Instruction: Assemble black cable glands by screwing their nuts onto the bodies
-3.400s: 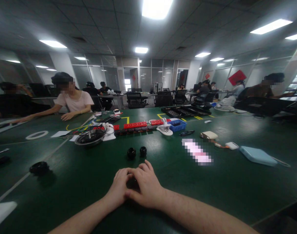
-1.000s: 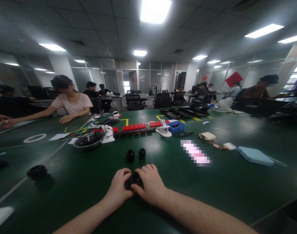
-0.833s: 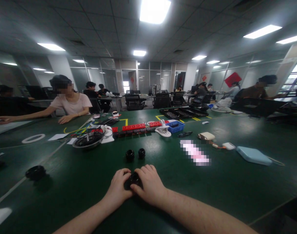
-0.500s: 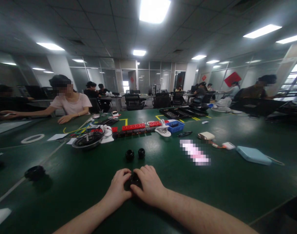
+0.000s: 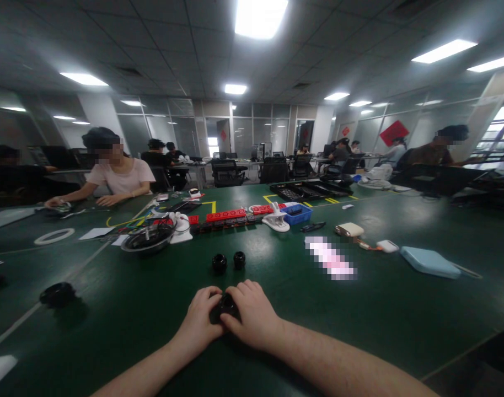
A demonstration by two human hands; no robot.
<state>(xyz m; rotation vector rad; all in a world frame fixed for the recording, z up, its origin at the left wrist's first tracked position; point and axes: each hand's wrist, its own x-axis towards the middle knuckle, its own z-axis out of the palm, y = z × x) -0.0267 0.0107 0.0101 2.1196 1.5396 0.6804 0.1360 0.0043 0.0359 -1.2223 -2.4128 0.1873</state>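
My left hand (image 5: 202, 314) and my right hand (image 5: 252, 314) meet low in the middle of the head view, just over the green table (image 5: 153, 309). Between them is a black, round, glossy part (image 5: 228, 302) with a dark hollow in its top. The fingers of both hands are curled round it, so its sides are mostly hidden. Beyond my fingertips stand two similar black round parts, a left one (image 5: 219, 263) and a slightly smaller-looking right one (image 5: 239, 259). A larger-looking black round part (image 5: 57, 294) sits alone at the left.
Ahead lie a dark bowl (image 5: 146, 242), red strips (image 5: 226, 215), a white stand (image 5: 275, 220) and a blue bin (image 5: 297, 214). A light blue case (image 5: 429, 262) and a cream-coloured device (image 5: 349, 229) lie at right. Across the table sits a person in a pink shirt (image 5: 130, 173).
My hands and the black part between them look almost unchanged. Across the table, the co-worker's outstretched arm has drawn in, and that hand now rests on small items on the tabletop.
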